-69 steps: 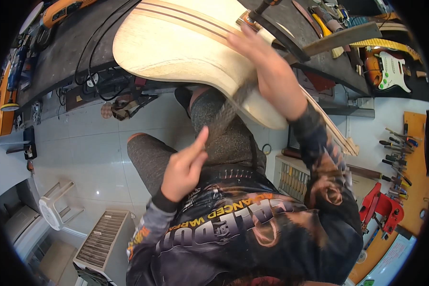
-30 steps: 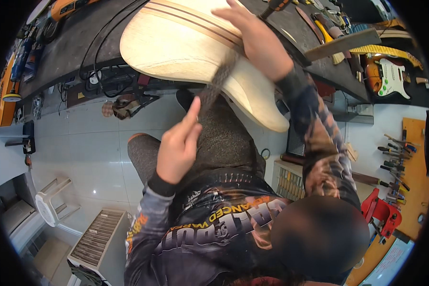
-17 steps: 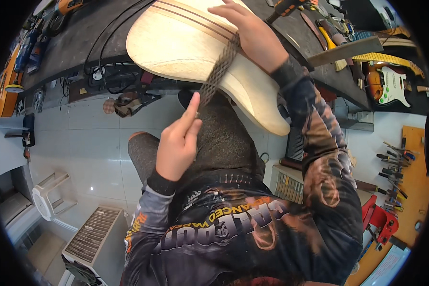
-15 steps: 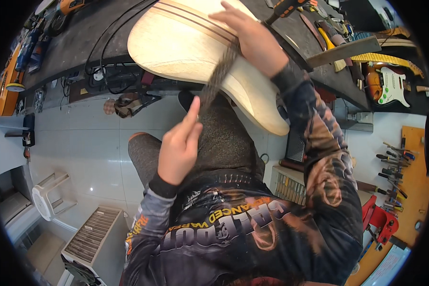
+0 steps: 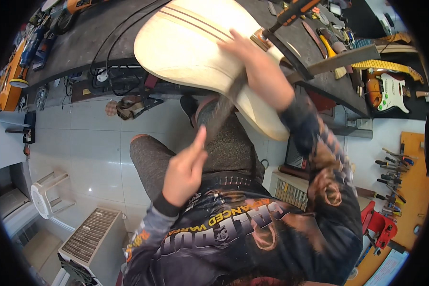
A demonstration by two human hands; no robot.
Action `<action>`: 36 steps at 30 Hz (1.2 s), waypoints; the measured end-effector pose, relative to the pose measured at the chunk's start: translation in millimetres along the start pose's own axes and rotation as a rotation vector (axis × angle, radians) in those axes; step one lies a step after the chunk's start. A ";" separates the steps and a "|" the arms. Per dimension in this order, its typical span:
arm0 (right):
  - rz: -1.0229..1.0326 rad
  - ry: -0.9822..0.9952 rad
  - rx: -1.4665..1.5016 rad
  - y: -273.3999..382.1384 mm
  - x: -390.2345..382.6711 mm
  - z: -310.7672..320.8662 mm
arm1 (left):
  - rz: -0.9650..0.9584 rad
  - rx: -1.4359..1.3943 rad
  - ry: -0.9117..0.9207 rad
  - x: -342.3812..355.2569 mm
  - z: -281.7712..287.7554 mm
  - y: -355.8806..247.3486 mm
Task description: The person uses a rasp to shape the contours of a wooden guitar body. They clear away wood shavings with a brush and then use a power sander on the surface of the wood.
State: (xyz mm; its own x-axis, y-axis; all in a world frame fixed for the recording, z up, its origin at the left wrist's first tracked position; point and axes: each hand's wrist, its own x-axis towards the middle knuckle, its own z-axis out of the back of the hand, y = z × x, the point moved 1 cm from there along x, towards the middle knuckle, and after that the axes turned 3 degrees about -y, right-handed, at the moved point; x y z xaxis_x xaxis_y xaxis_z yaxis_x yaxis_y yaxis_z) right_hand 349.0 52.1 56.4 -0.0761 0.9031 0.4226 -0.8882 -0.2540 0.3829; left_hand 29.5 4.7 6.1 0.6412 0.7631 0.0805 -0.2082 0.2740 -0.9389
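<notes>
A pale wooden guitar body (image 5: pixel 186 52) with thin dark stripes lies on the dark workbench (image 5: pixel 95 35), its near edge overhanging. A long, dark, motion-blurred rasp (image 5: pixel 219 114) slants across that edge, touching it near the inward curve. My left hand (image 5: pixel 183 174) is closed on the rasp's lower end, with thumb and forefinger pointing up along it. Over the guitar body, my right hand (image 5: pixel 267 76) grips the upper end; its fingers are partly smeared and reach over the wood. A clamp (image 5: pixel 295 12) with an orange and black handle stands at the body's right.
Black cables (image 5: pixel 110 47) hang over the bench's front edge at left. A grey flat bar (image 5: pixel 343 61) sticks out to the right, near a sunburst guitar (image 5: pixel 391 90). Hand tools (image 5: pixel 393 176) hang farther right. A white stool (image 5: pixel 50 195) stands on the floor.
Both hands and the rasp have shifted slightly right and down along the body's edge. The view has shifted a little, showing more of the clamp.
</notes>
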 end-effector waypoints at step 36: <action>-0.038 0.206 0.105 7.4 -14.8 7.3 | -0.074 0.110 -0.156 -24.7 -17.8 3.0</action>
State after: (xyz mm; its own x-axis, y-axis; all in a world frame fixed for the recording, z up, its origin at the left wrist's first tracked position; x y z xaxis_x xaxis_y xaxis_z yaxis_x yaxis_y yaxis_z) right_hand 346.8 34.3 58.9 -0.1441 0.9615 0.2338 -0.8412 -0.2435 0.4828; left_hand 26.2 -23.7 -4.6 0.5374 0.8175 0.2072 -0.2491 0.3886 -0.8871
